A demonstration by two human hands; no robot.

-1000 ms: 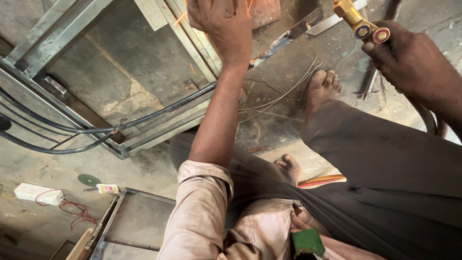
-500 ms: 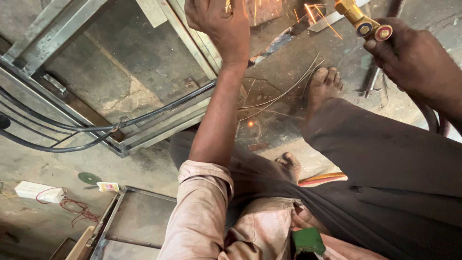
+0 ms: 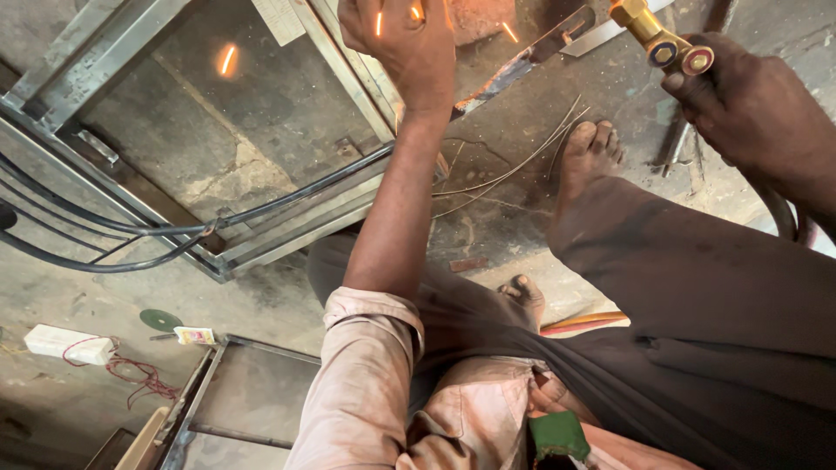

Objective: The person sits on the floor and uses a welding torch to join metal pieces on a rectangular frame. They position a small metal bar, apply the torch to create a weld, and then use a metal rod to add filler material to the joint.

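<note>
**Torch to the right, steadying hand on the frame**

The person squats over a concrete floor (image 3: 261,130), both arms stretched forward toward a metal frame (image 3: 287,228) made of pale steel bars.

The left hand (image 3: 402,43) lies palm down at the top of the view, on or just over a frame bar (image 3: 353,65). Its fingers are curled downward, but the back of the hand hides whether they clasp the bar or only press on it, so I cannot tell. Orange sparks (image 3: 226,59) fly about this hand and over the floor inside the frame.

The right hand (image 3: 749,109) is clenched around the dark handle of a torch (image 3: 662,39). Its brass head with two round valve knobs sticks out above the fingers. The torch's long axis runs up and to the left from the fist, pointing toward a dark strip of metal (image 3: 514,70) that lies slantwise between the two hands. The tip itself is out of frame. The strip lies to the left of the right hand and just right of the left hand, which is the nearer of the two.

Black cables (image 3: 104,231) cross the frame's near corner. Thin wire rods (image 3: 514,165) lie on the floor beside a bare foot (image 3: 590,148). Further left lie a green disc (image 3: 160,319) and a white box (image 3: 68,345) with red wire.
</note>
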